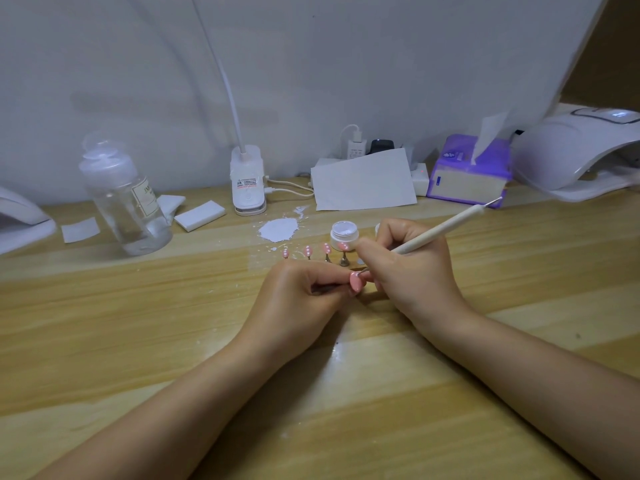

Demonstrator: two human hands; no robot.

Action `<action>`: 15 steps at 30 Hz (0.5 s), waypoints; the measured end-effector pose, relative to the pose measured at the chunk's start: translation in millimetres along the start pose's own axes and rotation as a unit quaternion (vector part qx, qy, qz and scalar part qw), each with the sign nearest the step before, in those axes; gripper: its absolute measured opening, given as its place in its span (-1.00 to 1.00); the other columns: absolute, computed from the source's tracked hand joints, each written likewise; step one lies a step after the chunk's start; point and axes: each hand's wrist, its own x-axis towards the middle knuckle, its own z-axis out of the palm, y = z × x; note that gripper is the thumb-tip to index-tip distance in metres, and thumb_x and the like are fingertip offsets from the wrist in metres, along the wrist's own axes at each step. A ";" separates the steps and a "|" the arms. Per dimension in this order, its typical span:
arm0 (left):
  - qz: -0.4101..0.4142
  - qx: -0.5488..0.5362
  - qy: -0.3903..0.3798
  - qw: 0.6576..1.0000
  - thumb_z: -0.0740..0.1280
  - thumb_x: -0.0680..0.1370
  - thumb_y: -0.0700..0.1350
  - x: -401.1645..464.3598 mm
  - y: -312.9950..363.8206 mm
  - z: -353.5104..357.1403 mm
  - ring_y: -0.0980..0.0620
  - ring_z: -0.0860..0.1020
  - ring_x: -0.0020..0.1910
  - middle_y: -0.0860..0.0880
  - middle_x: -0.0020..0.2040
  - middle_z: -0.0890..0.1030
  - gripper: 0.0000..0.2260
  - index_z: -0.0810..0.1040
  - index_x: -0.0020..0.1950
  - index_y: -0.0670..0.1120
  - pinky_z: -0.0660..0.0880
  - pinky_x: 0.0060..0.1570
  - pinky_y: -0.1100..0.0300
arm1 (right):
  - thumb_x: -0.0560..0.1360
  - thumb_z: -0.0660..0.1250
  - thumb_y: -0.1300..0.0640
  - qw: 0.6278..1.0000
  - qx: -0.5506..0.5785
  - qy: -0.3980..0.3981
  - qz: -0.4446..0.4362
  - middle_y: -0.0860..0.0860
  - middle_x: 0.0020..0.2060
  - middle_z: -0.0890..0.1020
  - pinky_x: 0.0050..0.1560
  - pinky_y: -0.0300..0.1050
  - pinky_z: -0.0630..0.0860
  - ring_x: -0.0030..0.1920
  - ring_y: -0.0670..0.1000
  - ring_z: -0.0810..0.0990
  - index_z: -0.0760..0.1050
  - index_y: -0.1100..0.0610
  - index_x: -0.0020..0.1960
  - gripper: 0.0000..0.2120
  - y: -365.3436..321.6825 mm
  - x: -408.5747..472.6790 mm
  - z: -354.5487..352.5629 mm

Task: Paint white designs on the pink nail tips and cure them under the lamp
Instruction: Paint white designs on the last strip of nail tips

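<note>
The left hand [304,296] pinches a small stand between curled fingers, and the pink nail tip [355,281] on it sits at the right end of that hand, facing up and a little toward the right hand [408,268]. The right hand holds a dotting pen [436,230] in a writing grip; the pen's long axis runs from far right down to near left, and its fine metal point comes in on the tip's far right edge. Whether it is actually touching is hard to tell, since the point is very small here. The next dot turns on that: the tip lies directly left of and just below the pen point, so only a short drop is needed.

Just beyond the hands, four other pink tips [307,251] stand in a row on their stands, each already showing white dots. Behind the right end of the row is an open white jar [343,233] holding white paint. The curing lamp [575,154] sits at the far right, well apart.
</note>
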 end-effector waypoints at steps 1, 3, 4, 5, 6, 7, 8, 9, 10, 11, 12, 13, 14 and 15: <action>0.000 -0.001 0.000 1.000 0.38 0.44 -0.34 0.0 0.1 0.0 0.52 0.45 -0.27 0.32 -0.18 0.59 -0.86 0.69 -0.14 -0.14 0.31 -0.18 0.61 | 0.39 0.28 0.43 1.000 0.003 -0.002 0.000 -0.11 -0.76 0.31 -0.50 -0.27 0.40 -0.70 -0.18 0.35 0.19 0.16 -0.52 -0.58 0.1 -0.2 0.2; 0.002 0.001 -0.001 1.000 0.37 0.43 -0.34 0.0 0.2 0.0 0.52 0.46 -0.25 0.32 -0.18 0.60 -0.85 0.69 -0.15 -0.14 0.31 -0.17 0.61 | 0.39 0.30 0.42 1.000 0.001 0.000 -0.003 -0.11 -0.76 0.30 -0.49 -0.26 0.40 -0.70 -0.18 0.35 0.19 0.16 -0.52 -0.57 0.6 -0.1 0.2; 0.002 0.002 -0.001 1.000 0.37 0.43 -0.35 0.2 0.1 0.1 0.51 0.47 -0.25 0.29 -0.17 0.62 -0.85 0.69 -0.15 -0.14 0.32 -0.17 0.60 | 0.39 0.31 0.42 1.000 -0.001 0.002 -0.002 -0.12 -0.75 0.29 -0.46 -0.22 0.41 -0.70 -0.18 0.35 0.19 0.15 -0.52 -0.57 0.5 0.0 0.3; 0.002 0.002 -0.002 1.000 0.38 0.43 -0.35 0.4 -0.1 0.2 0.50 0.47 -0.26 0.23 -0.17 0.64 -0.85 0.69 -0.15 -0.14 0.33 -0.18 0.58 | 0.38 0.31 0.41 1.000 -0.003 0.006 -0.001 -0.12 -0.74 0.29 -0.43 -0.16 0.42 -0.69 -0.18 0.35 0.19 0.15 -0.52 -0.57 0.9 0.3 0.4; 0.002 0.000 -0.002 1.000 0.38 0.43 -0.35 0.6 -0.1 0.4 0.49 0.46 -0.27 0.18 -0.17 0.66 -0.85 0.69 -0.15 -0.14 0.34 -0.19 0.57 | 0.38 0.31 0.41 1.000 -0.001 0.007 0.000 -0.12 -0.74 0.28 -0.42 -0.13 0.42 -0.69 -0.18 0.35 0.19 0.15 -0.52 -0.57 0.7 0.4 0.6; 0.003 -0.002 -0.001 1.000 0.38 0.43 -0.35 0.5 -0.2 0.3 0.49 0.46 -0.27 0.16 -0.17 0.67 -0.86 0.69 -0.15 -0.15 0.34 -0.19 0.56 | 0.38 0.31 0.41 1.000 0.001 0.006 0.000 -0.12 -0.74 0.28 -0.43 -0.13 0.41 -0.70 -0.18 0.35 0.19 0.15 -0.52 -0.57 0.7 0.4 0.6; 0.003 -0.004 -0.001 1.000 0.38 0.43 -0.35 0.4 -0.2 0.4 0.50 0.46 -0.27 0.16 -0.16 0.67 -0.86 0.69 -0.14 -0.15 0.33 -0.19 0.57 | 0.38 0.31 0.42 1.000 0.002 0.004 0.000 -0.12 -0.75 0.29 -0.45 -0.15 0.41 -0.70 -0.18 0.35 0.18 0.15 -0.52 -0.57 0.5 0.3 0.6; 0.004 -0.005 0.000 1.000 0.38 0.43 -0.35 0.3 -0.2 0.5 0.50 0.47 -0.26 0.17 -0.16 0.66 -0.86 0.69 -0.14 -0.15 0.33 -0.18 0.58 | 0.38 0.31 0.43 1.000 0.002 0.003 -0.002 -0.12 -0.75 0.29 -0.47 -0.18 0.41 -0.70 -0.18 0.35 0.18 0.15 -0.52 -0.57 0.5 0.2 0.6; 0.004 -0.005 0.000 1.000 0.38 0.43 -0.35 0.3 -0.2 0.7 0.51 0.47 -0.25 0.20 -0.15 0.65 -0.85 0.69 -0.13 -0.15 0.33 -0.18 0.59 | 0.38 0.30 0.43 1.000 0.003 0.001 -0.003 -0.12 -0.75 0.29 -0.48 -0.21 0.40 -0.70 -0.18 0.36 0.18 0.15 -0.52 -0.56 0.6 0.0 0.4; 0.004 -0.006 -0.001 1.000 0.38 0.43 -0.35 0.4 -0.1 0.6 0.51 0.47 -0.25 0.25 -0.16 0.63 -0.85 0.69 -0.13 -0.15 0.33 -0.19 0.59 | 0.38 0.30 0.43 1.000 0.006 0.000 -0.004 -0.12 -0.75 0.29 -0.50 -0.24 0.40 -0.70 -0.18 0.37 0.18 0.15 -0.52 -0.56 0.9 0.0 0.3; 0.003 -0.006 -0.003 1.000 0.38 0.43 -0.35 0.4 -0.1 0.5 0.51 0.47 -0.26 0.29 -0.17 0.61 -0.85 0.69 -0.13 -0.15 0.33 -0.21 0.58 | 0.38 0.30 0.43 1.000 0.007 0.000 -0.004 -0.13 -0.75 0.29 -0.50 -0.25 0.40 -0.70 -0.18 0.37 0.18 0.15 -0.52 -0.56 1.0 0.1 0.3; 0.003 -0.005 -0.005 1.000 0.38 0.43 -0.35 0.5 0.1 0.5 0.52 0.46 -0.29 0.33 -0.18 0.58 -0.86 0.69 -0.12 -0.15 0.32 -0.22 0.58 | 0.38 0.31 0.43 1.000 0.008 0.001 -0.003 -0.13 -0.74 0.29 -0.51 -0.26 0.40 -0.70 -0.18 0.37 0.17 0.15 -0.51 -0.56 1.5 0.5 0.4; 0.005 -0.003 -0.006 1.000 0.38 0.44 -0.35 0.4 0.2 0.4 0.52 0.45 -0.31 0.35 -0.19 0.56 -0.86 0.69 -0.12 -0.15 0.32 -0.24 0.59 | 0.39 0.31 0.43 1.000 0.008 0.001 -0.003 -0.13 -0.74 0.29 -0.51 -0.25 0.40 -0.70 -0.18 0.37 0.18 0.15 -0.51 -0.56 1.6 0.7 0.5; 0.006 -0.001 -0.006 1.000 0.38 0.43 -0.35 0.5 0.1 0.3 0.52 0.45 -0.32 0.37 -0.19 0.55 -0.85 0.69 -0.13 -0.15 0.31 -0.24 0.59 | 0.39 0.32 0.42 1.000 0.007 0.002 -0.002 -0.13 -0.75 0.29 -0.50 -0.25 0.40 -0.69 -0.18 0.37 0.18 0.15 -0.52 -0.56 1.8 1.0 0.6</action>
